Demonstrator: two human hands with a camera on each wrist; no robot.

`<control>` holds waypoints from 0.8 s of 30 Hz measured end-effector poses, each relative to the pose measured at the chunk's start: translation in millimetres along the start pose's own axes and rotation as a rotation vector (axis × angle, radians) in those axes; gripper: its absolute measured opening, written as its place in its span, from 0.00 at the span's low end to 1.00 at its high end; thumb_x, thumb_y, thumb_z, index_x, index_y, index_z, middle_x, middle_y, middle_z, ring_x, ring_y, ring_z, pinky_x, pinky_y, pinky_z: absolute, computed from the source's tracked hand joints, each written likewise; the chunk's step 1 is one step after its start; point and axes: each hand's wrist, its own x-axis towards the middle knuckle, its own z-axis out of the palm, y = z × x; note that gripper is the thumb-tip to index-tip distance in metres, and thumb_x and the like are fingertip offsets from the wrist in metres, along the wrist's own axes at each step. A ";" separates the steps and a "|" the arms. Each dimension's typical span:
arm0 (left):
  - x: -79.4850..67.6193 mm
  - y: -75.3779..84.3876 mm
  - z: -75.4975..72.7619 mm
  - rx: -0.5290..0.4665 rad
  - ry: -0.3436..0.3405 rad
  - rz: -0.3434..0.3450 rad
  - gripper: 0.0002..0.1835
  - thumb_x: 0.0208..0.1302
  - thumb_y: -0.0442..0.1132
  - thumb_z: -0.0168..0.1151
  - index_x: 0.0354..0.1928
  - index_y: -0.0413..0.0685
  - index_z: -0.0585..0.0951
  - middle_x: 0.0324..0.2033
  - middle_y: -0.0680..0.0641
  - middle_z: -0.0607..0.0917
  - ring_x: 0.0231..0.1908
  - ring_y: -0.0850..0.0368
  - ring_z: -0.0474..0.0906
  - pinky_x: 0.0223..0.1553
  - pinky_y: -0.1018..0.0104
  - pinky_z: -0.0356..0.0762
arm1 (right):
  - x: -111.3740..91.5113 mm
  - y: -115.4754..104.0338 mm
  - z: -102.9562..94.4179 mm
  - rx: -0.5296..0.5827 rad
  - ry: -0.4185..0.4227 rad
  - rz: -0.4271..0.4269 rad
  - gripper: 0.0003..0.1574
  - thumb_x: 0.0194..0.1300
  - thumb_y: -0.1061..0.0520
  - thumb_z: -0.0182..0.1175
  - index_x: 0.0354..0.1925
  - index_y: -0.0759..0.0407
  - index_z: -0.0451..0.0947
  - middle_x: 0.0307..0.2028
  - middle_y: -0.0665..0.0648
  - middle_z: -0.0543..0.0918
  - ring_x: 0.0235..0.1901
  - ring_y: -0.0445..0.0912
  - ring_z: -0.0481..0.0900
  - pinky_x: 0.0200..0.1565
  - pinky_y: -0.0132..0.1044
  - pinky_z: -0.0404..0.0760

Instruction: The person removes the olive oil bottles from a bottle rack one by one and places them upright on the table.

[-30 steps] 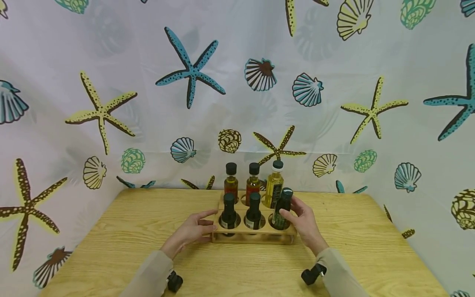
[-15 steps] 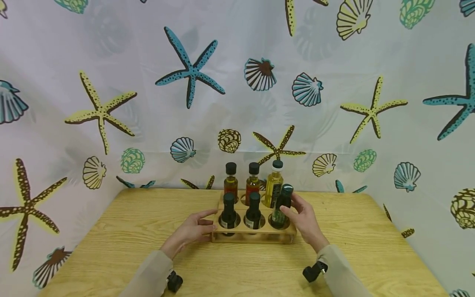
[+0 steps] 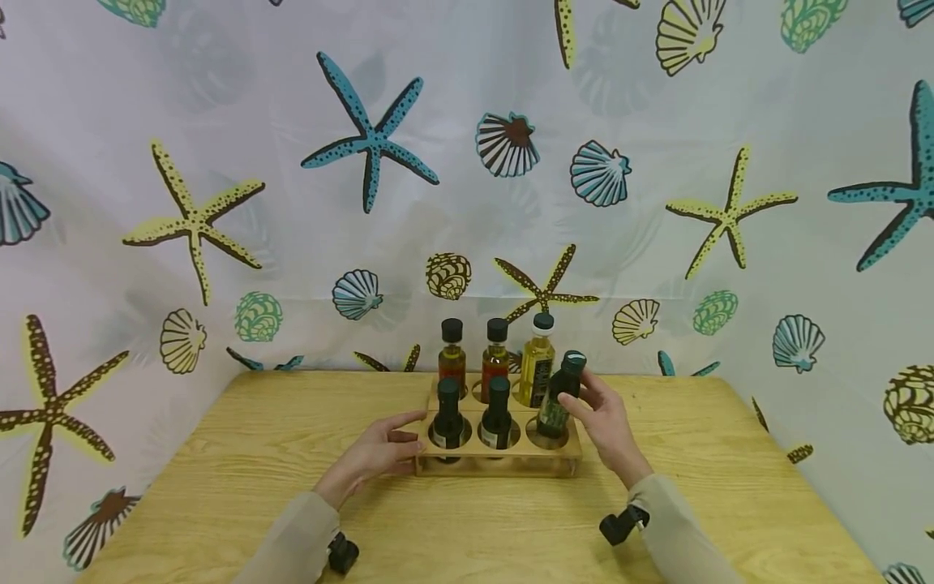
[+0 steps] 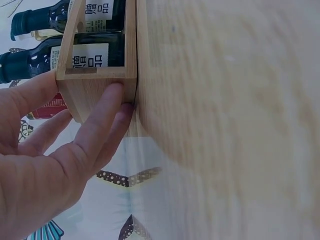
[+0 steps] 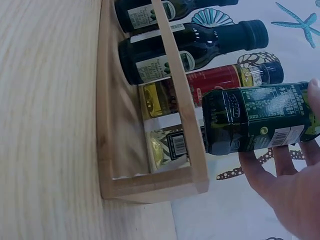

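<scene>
My right hand point(image 3: 601, 418) grips a dark green bottle point(image 3: 554, 410) between thumb and fingers, tilted slightly over the front right hole of a wooden bottle rack point(image 3: 503, 465). In the right wrist view the base of the green bottle point(image 5: 225, 122) is just above the rack's upper board point(image 5: 182, 95). At the rack's left end rests my left hand point(image 3: 375, 450); in the left wrist view its fingertips point(image 4: 114, 92) touch the end panel and its thumb lies at the upper board. Two dark bottles with black caps point(image 3: 449, 422) stand in the other front holes.
Behind them stand two red-labelled bottles point(image 3: 452, 365) and a yellow oil bottle point(image 3: 537, 369) in the back row. The rack sits on a light wooden table point(image 3: 292, 438). A white curtain point(image 3: 277, 243) printed with starfish and shells hangs around the back and sides.
My right hand has raised the green bottle up and slightly to the right, out of its hole. The left hand has stayed at the rack's left end.
</scene>
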 end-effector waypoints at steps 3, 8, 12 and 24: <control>0.6 -1.0 -0.4 -0.003 0.005 -0.003 0.31 0.70 0.35 0.59 0.73 0.53 0.65 0.65 0.29 0.69 0.60 0.39 0.73 0.50 0.47 0.82 | 2.7 0.3 -3.4 0.019 0.009 -0.015 0.40 0.69 0.57 0.62 0.74 0.51 0.60 0.70 0.57 0.67 0.56 0.33 0.74 0.58 0.35 0.78; 2.1 -2.3 -1.4 -0.003 0.007 -0.013 0.32 0.70 0.35 0.60 0.73 0.54 0.65 0.64 0.30 0.69 0.58 0.41 0.75 0.50 0.48 0.82 | 6.1 1.0 -9.6 0.058 0.037 -0.006 0.40 0.69 0.56 0.62 0.74 0.50 0.59 0.70 0.56 0.68 0.57 0.33 0.74 0.57 0.32 0.78; 2.6 -1.9 -1.7 -0.008 -0.006 -0.021 0.32 0.70 0.36 0.60 0.74 0.53 0.64 0.63 0.29 0.69 0.57 0.43 0.76 0.50 0.48 0.82 | 7.9 0.8 -12.6 0.065 0.065 -0.012 0.40 0.69 0.56 0.62 0.75 0.52 0.59 0.69 0.57 0.68 0.55 0.33 0.75 0.55 0.29 0.78; 3.7 -0.7 -0.5 -0.020 -0.014 -0.019 0.32 0.69 0.37 0.61 0.74 0.54 0.64 0.63 0.30 0.69 0.56 0.44 0.77 0.50 0.48 0.82 | 13.7 -1.1 -20.3 0.082 0.105 -0.043 0.39 0.70 0.57 0.60 0.75 0.53 0.59 0.69 0.58 0.67 0.53 0.35 0.75 0.51 0.26 0.79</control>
